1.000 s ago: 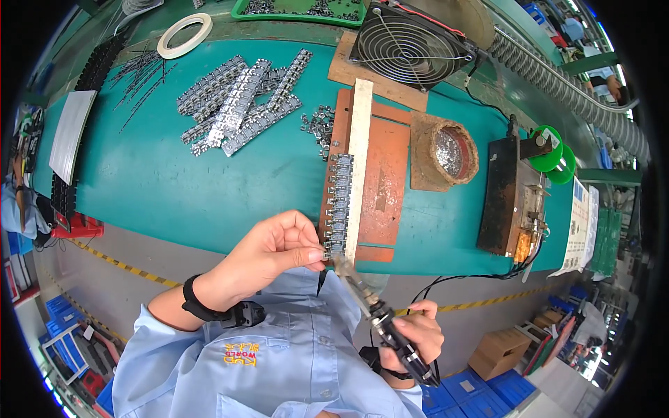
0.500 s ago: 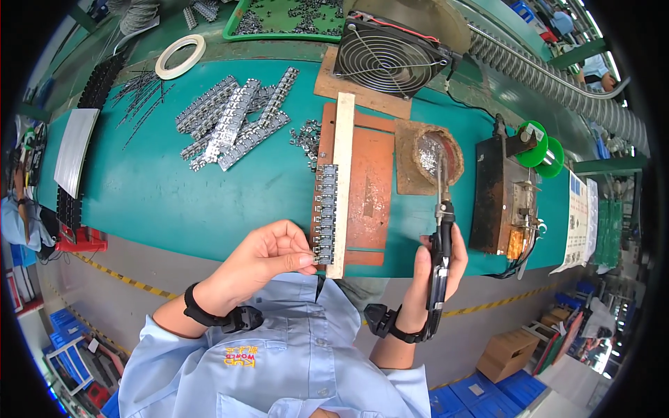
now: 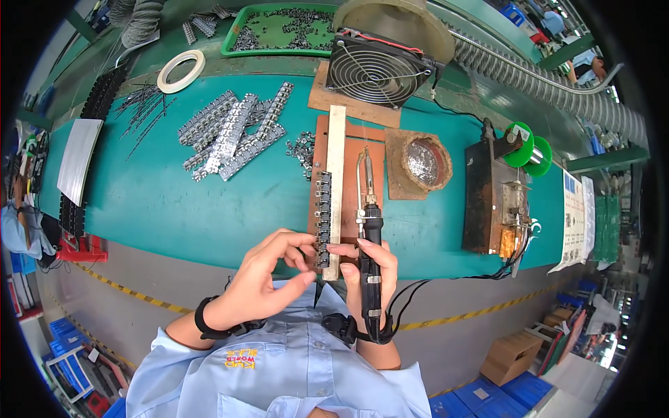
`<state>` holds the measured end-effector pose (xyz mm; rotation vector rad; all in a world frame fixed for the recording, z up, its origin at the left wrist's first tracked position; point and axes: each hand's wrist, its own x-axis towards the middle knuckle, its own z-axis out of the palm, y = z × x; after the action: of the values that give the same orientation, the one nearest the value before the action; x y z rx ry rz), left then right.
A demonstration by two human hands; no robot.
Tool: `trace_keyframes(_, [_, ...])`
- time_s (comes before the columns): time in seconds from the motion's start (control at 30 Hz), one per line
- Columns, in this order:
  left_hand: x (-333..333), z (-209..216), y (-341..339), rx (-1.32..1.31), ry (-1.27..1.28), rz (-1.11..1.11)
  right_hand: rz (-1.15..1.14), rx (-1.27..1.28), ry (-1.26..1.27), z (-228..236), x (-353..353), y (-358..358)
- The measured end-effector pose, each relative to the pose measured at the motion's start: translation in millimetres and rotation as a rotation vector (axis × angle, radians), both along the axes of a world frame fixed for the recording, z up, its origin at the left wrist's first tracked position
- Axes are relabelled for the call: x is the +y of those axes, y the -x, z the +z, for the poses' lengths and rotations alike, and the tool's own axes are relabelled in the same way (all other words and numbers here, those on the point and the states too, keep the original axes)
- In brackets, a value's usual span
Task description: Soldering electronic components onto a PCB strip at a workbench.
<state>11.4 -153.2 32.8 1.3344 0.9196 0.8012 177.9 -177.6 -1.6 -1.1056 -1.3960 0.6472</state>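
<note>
The strip (image 3: 323, 219) of small dark parts lay lengthwise along the left side of the pale bar (image 3: 337, 153), on the orange board (image 3: 350, 167) at the near edge of the desk (image 3: 160, 209). The left hand (image 3: 265, 273) was beside the strip's near end, its grip partly wide, thumb and fingers apart; whether the fingertips touched the strip could not be told. The right hand (image 3: 387, 268) had its grip closed around the iron (image 3: 373, 228), whose tip pointed away from the person, above the board, while one finger reached left across the bar towards the strip. Right of the board sat a round pot (image 3: 425, 164); beyond it stood a fan (image 3: 376, 73). A pile (image 3: 233, 136) of similar strips lay to the left, near loose parts (image 3: 301, 150).
</note>
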Motion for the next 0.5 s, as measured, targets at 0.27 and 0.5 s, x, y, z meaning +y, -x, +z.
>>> trace_keyframes(0.27, [-0.5,9.7,-14.6,0.347,-0.507,0.089,-0.046,0.192,0.129,0.3,-10.4,-0.2])
trace_keyframes(0.5, [8.3,25.3,-15.0,0.347,-0.696,0.135,-0.118,0.212,0.100,3.8,-13.6,-4.6])
